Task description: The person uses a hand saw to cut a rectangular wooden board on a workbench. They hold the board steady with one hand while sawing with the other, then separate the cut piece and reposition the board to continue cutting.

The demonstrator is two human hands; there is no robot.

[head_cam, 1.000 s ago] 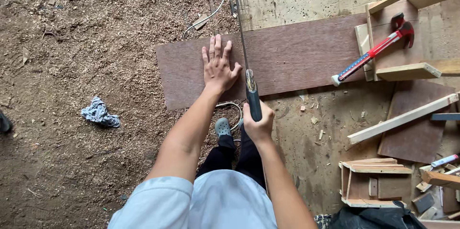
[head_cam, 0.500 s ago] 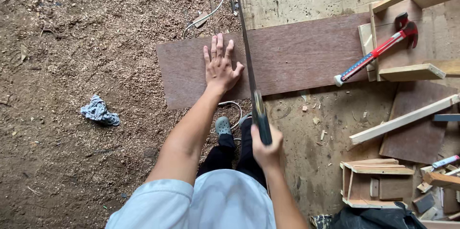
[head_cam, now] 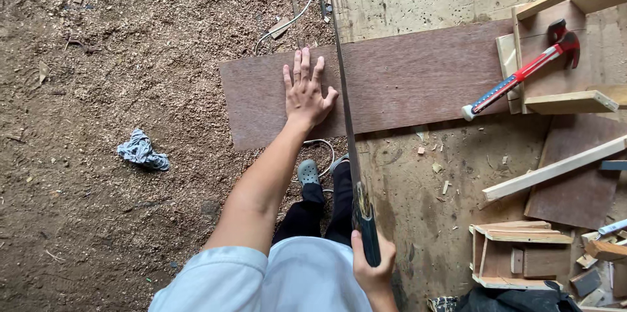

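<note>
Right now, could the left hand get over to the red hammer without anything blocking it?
Probably not directly: the left hand lies flat on the brown board, and the saw, held by the right hand, crosses between it and the hammer.

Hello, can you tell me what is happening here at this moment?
A person is sawing a brown board. The left hand presses flat on the board, fingers spread. The right hand grips the handle of a hand saw, whose blade crosses the board beside the left hand. A red hammer lies at the right, and sawdust covers the floor.
</note>
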